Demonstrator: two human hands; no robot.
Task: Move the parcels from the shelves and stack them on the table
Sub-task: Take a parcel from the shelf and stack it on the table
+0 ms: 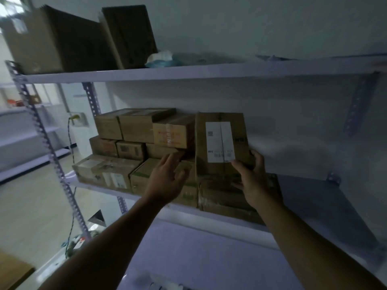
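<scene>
Head view: upright brown parcel (pixel 222 146), white label (pixel 219 141).

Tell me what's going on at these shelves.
A person is reaching with both arms into the middle shelf of a metal rack, which is packed with stacked cardboard parcels. The right hand grips the lower right corner of an upright parcel with a white shipping label, which stands on other boxes. The left hand is open, near that parcel's left side. No table is in view.
</scene>
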